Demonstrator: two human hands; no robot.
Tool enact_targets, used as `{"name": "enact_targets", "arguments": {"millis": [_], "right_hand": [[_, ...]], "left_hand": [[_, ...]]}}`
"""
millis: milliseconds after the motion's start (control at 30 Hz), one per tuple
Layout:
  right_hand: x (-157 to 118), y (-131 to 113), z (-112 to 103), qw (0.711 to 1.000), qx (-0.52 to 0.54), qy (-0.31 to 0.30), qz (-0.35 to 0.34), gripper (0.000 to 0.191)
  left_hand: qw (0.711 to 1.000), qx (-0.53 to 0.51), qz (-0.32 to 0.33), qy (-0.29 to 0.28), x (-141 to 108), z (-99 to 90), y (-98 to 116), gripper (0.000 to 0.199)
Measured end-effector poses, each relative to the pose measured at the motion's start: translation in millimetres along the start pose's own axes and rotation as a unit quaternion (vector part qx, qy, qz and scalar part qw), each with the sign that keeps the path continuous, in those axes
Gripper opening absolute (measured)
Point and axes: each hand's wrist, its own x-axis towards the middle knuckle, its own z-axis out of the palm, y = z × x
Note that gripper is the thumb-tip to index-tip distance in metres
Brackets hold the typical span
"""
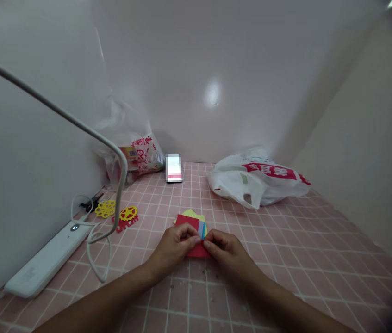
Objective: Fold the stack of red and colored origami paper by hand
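Note:
A small stack of coloured paper lies near the middle of the tiled surface, with red sheets (187, 221) on top, yellow paper (193, 213) showing behind, and narrow lilac and blue strips at the right. My left hand (178, 240) is closed in a pinch over the red paper, its fingertips near the lilac strip. Just to the right, my right hand (224, 247) pinches at the right edge of the papers, close beside the left fingertips. Whatever lies between the right fingertips is too small to make out.
On the pink tiled surface (268, 273) stand a lit phone (174, 169), two plastic bags (147, 155) (230, 180), yellow and red cut-out shapes (105, 209) and a white power strip (48, 261). A pale cable (60, 111) arches across the left side.

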Motion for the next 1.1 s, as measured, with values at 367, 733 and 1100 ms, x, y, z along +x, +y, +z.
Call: {"name": "enact_targets", "arguments": {"millis": [367,733,1100], "right_hand": [[-4,1,4,0.991,-0.093,0.074,-0.057,0.027],[11,-14,-4,0.992,0.107,0.046,0.053,0.022],[29,-30,-5,0.990,0.115,0.017,0.074,0.028]], "left_hand": [[0.998,0.058,0.038,-0.006,-8,0.4,8,0.021],[0.990,-0.121,-0.042,-0.062,-1,-2.3,1,0.028],[0.987,-0.156,-0.029,0.010,1,-10.0,5,0.033]]}}
